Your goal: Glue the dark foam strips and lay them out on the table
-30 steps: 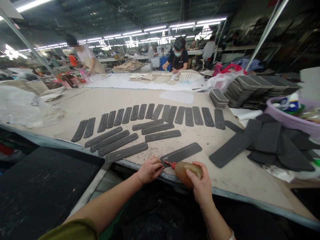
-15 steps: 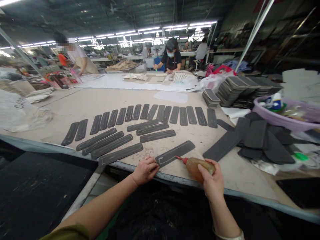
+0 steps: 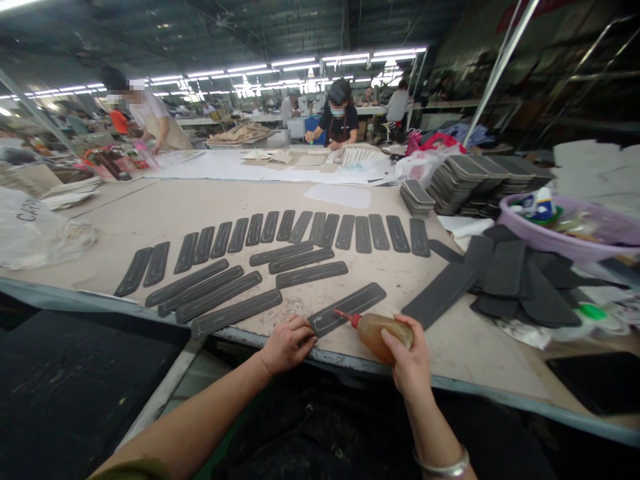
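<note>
My right hand (image 3: 413, 357) is wrapped around a squeeze bottle (image 3: 383, 335) of amber glue, its red nozzle pointing left. The nozzle tip is over or touching a dark grey strip (image 3: 353, 307) with rounded corners; which of the two I cannot tell. A pale line of glue runs near that strip's edge. At the strip's near left end, my left hand (image 3: 290, 343) pinches or presses its corner with bent fingers. Several more grey strips (image 3: 237, 312) with pale outlines lie to the left, and an arc of shorter grey pieces (image 3: 346, 231) spreads behind them.
A heap of dark pieces (image 3: 505, 267) lies on the right beside a purple basin (image 3: 565, 243). Stacks of grey pads (image 3: 463, 177) stand behind. A white bag (image 3: 37, 230) sits at the left. Across the table a person (image 3: 341, 120) works. The table edge (image 3: 480, 393) runs in front of me.
My right hand has moved the bottle left along the strip, its nozzle now nearer my left hand. My left hand stays at the corner. The view has shifted slightly.
</note>
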Available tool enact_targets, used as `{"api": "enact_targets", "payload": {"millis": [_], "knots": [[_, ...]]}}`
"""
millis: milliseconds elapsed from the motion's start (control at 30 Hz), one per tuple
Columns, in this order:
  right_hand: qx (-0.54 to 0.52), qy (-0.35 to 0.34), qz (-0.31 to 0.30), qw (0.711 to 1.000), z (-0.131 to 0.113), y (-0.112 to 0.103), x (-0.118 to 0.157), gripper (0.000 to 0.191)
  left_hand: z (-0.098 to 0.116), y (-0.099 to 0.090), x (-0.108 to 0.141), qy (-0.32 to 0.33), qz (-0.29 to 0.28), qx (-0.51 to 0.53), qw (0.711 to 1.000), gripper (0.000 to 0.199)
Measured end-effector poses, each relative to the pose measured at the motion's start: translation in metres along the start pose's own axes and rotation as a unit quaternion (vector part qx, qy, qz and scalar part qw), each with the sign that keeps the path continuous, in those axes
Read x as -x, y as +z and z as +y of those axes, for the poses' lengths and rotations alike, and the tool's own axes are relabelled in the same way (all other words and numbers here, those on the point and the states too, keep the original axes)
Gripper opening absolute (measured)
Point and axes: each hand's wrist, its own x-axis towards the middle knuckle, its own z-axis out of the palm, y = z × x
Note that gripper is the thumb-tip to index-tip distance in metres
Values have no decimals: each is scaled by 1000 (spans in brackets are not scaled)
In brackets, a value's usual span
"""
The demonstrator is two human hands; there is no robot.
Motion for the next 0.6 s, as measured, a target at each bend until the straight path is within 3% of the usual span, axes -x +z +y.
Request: {"api": "enact_targets", "payload": {"millis": [67, 133, 400, 600], "knots": [[10, 10, -47, 999, -2, 4, 4, 46, 0, 0, 0, -2, 1, -1, 1000, 13], [37, 11, -54, 998, -3, 4, 3, 44, 0, 0, -1, -4, 2, -2, 1000, 13], [148, -43, 163, 975, 0, -18, -30, 49, 1, -1, -3, -4, -6, -7, 1000, 14], [40, -49, 196, 979, 13, -19, -43, 54, 1, -2, -4, -3, -3, -2, 1000, 13]]}}
